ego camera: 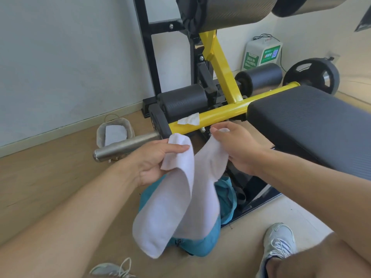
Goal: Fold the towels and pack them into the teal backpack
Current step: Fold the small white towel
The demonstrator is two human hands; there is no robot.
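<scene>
Towel, head view: white towel [180,199] hangs in the air between your two hands, draped in a long sagging loop over the teal backpack.
Left hand: your left hand [158,161] pinches one upper corner of the white towel, thumb on top, fingers curled beneath the cloth.
Right hand: your right hand [236,147] grasps the other upper end of the white towel, fingers curled round the fabric, knuckles toward the camera.
Towel shape: the two held ends sit close together at about the same height; the lower fold hangs down and to the left, its bottom edge near the floor [50,177].
Backpack: teal backpack [202,243] lies on the floor directly under the towel, mostly hidden by it. Whether its opening is unzipped cannot be told.
Second towel: a folded white cloth lies in a grey basket [100,135] on the floor, to the left, near the wall.
Small cloth: a small white wipe [189,118] rests on the yellow bar [220,115] of the weight bench, just beyond your hands.
Bench: the black padded seat [313,121] stands to your right; a steel sleeve [124,147] projects from the frame toward the left, behind your left hand.
Feet: one white sneaker [279,241] shows at lower right beside the backpack; a second shoe [112,269] shows at the bottom edge.
</scene>
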